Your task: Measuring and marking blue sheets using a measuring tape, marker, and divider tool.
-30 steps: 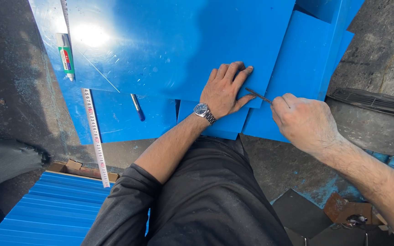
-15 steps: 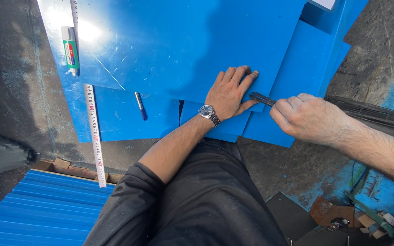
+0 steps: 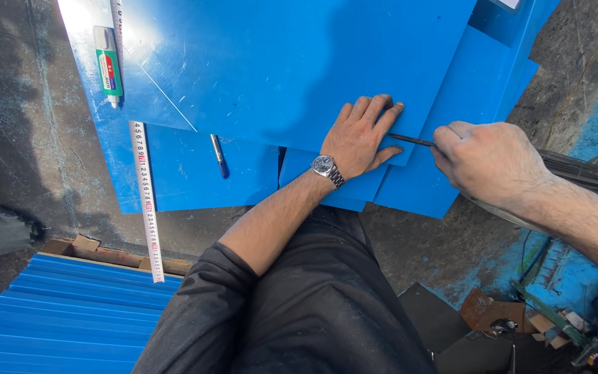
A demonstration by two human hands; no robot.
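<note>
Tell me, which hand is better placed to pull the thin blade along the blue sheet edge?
The right hand: it already grips the thin dark blade, tip at the top blue sheet. The left hand lies flat, pinning it.

Dark thin tool (image 3: 412, 140) mostly buried in closed right hand (image 3: 487, 163); only the slim front length showing, tip tucked against left hand (image 3: 360, 138), kind of tool unclear. Large blue sheet (image 3: 278, 62) cut off by top edge; lower blue sheets (image 3: 195, 173) partly covered by it, count unclear. Tape measure (image 3: 146, 201) running under the top sheet, upper end lost in glare. Right forearm cropped at right edge. Clutter (image 3: 520, 322) bottom right too small and shadowed to identify. Corrugated blue panels (image 3: 50, 312) clipped at lower left corner.
</note>
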